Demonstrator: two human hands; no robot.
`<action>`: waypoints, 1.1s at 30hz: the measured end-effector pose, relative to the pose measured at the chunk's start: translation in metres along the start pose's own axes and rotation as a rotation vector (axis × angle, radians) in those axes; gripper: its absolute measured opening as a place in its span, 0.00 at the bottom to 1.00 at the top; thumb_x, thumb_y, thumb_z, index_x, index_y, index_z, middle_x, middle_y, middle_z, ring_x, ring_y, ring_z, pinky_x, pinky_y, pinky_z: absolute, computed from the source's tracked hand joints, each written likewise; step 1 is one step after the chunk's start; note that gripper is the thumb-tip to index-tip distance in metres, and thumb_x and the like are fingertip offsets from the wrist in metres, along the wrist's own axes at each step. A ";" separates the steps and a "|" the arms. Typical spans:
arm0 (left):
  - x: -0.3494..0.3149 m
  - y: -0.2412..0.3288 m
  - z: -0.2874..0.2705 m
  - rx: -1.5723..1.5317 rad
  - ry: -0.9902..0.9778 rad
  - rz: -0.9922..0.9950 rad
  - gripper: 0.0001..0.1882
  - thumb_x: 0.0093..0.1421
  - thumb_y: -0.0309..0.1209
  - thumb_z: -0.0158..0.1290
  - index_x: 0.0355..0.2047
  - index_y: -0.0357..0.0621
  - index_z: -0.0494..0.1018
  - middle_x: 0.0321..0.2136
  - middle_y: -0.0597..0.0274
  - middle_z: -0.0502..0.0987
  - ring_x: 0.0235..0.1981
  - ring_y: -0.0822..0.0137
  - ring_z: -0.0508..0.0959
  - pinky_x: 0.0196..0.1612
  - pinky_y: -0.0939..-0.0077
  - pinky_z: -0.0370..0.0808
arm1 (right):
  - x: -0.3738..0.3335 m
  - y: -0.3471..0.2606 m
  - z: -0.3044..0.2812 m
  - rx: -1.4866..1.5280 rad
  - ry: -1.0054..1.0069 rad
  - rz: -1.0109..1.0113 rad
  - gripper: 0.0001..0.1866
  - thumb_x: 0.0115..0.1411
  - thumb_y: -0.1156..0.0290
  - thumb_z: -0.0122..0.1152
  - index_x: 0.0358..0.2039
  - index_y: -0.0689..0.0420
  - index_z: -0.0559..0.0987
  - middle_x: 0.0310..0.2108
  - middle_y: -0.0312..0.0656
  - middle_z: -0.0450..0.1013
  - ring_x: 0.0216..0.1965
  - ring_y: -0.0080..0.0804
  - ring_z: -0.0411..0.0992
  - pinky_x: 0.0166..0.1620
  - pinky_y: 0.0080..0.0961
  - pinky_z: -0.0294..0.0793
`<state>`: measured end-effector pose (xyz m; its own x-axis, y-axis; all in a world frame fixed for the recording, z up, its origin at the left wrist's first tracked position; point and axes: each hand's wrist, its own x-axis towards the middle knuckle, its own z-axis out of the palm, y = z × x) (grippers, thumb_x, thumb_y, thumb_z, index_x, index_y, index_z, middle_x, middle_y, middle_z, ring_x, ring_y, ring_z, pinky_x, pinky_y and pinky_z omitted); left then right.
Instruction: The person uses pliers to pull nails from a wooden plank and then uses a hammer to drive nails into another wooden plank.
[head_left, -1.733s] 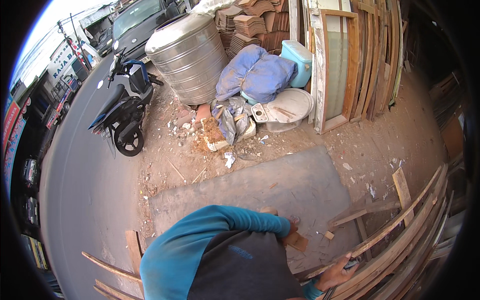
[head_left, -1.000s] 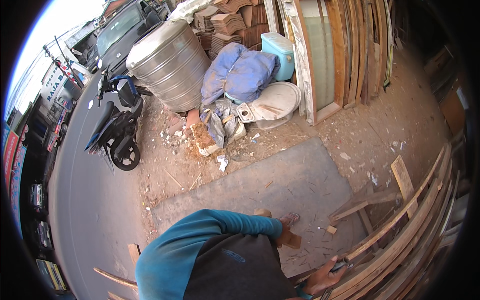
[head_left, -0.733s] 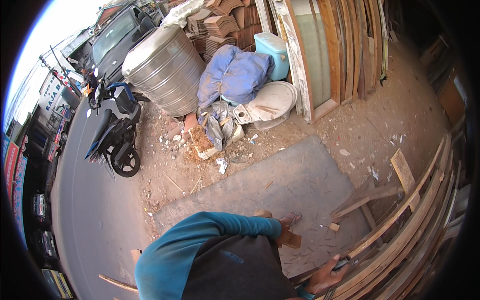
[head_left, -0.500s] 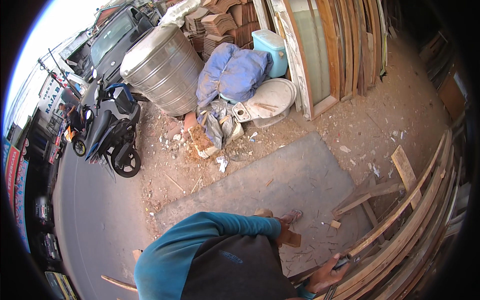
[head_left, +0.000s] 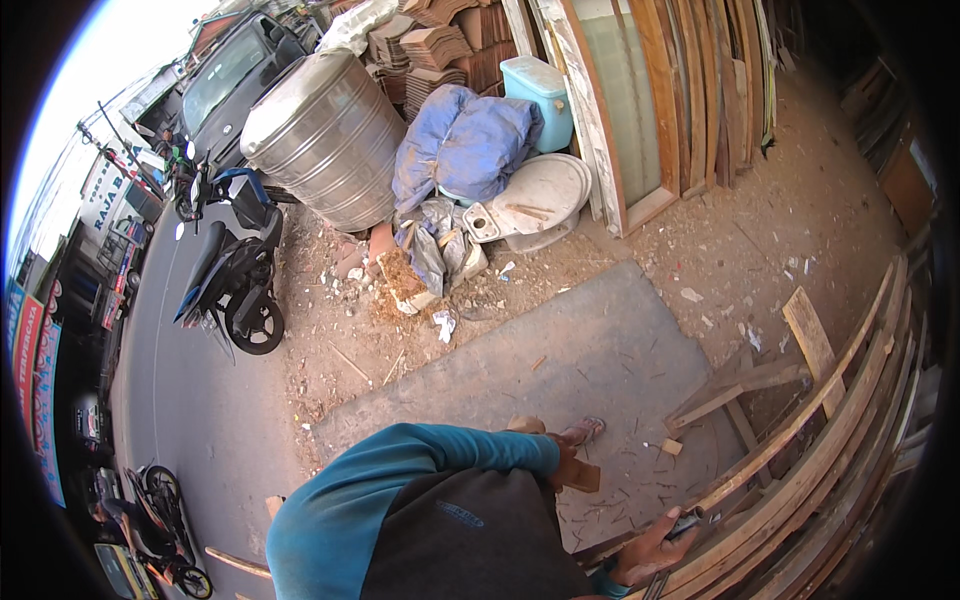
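My left hand [head_left: 567, 468] is at the end of a teal sleeve, closed around a short brown piece of wood [head_left: 584, 478]. Most of its fingers are hidden behind the wrist and the wood. Lower right, my right hand [head_left: 652, 552] grips a dark grey metal tool with a round end [head_left: 687, 522]; my palm covers most of it, so its kind is unclear. Long wooden strips [head_left: 790, 490] lie right beside that hand. My sandalled foot [head_left: 584, 431] shows just past the left hand, on a grey slab [head_left: 520, 370].
Nails or small splinters and a wood offcut [head_left: 671, 447] litter the slab. A wooden trestle-like frame [head_left: 735, 390] stands at right. Further off are a steel tank [head_left: 325, 140], a blue tarp bundle [head_left: 465, 145], a toilet seat [head_left: 535, 200], leaning frames [head_left: 640, 110] and a parked motorbike [head_left: 225, 270].
Both hands keep nearly the same place and hold. On the road, the orange motorbike with a rider is gone from the far left, and another motorbike has appeared at the lower left.
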<state>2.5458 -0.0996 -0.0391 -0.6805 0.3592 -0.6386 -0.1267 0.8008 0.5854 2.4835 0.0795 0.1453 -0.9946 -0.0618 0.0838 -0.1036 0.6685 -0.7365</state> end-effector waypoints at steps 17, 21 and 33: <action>0.027 0.006 0.010 0.048 0.062 0.035 0.32 0.57 0.53 0.61 0.57 0.49 0.76 0.51 0.49 0.80 0.56 0.47 0.78 0.60 0.50 0.73 | 0.015 0.013 -0.013 0.022 0.005 0.032 0.35 0.71 0.53 0.55 0.58 0.78 0.70 0.49 0.68 0.73 0.47 0.52 0.74 0.47 0.43 0.73; 0.047 -0.004 0.028 0.060 0.030 0.104 0.34 0.57 0.54 0.60 0.58 0.49 0.75 0.53 0.48 0.79 0.58 0.46 0.76 0.63 0.51 0.70 | 0.013 0.028 -0.011 0.069 0.054 0.039 0.36 0.70 0.52 0.56 0.59 0.77 0.69 0.48 0.67 0.74 0.45 0.49 0.76 0.42 0.40 0.76; 0.043 0.007 0.042 0.021 0.012 0.065 0.44 0.49 0.63 0.62 0.60 0.49 0.73 0.58 0.46 0.74 0.63 0.48 0.71 0.66 0.51 0.66 | -0.005 0.045 -0.028 0.017 0.253 -0.119 0.31 0.70 0.53 0.56 0.55 0.74 0.73 0.35 0.53 0.76 0.32 0.36 0.74 0.29 0.30 0.72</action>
<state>2.5459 -0.0582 -0.0830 -0.6957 0.4052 -0.5931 -0.0663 0.7859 0.6148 2.4839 0.1302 0.1304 -0.9414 0.0487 0.3338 -0.2222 0.6551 -0.7221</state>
